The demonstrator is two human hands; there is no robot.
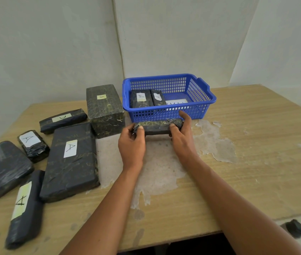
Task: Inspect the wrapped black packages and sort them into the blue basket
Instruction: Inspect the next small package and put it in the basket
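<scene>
**Black bar held crosswise, just short of the basket**

Black wrap covers the slim package (158,127) you hold between both hands, its long axis running left to right. Your left hand (132,142) clamps the left end, your right hand (182,134) the right end, thumbs on top. It sits just above the wooden table (256,144), right in front of the near wall of the blue basket (170,112), so the basket lies straight beyond your grip. Both hands are about equally close; the right index finger already reaches toward the basket wall.

No label shows on the held package's visible faces. Inside the basket, two packages (147,98) carry labels marked "A", and a floor label reads partly "RMAL". The large box (104,107) and the flat package (70,161) on the left are also marked "A".
</scene>
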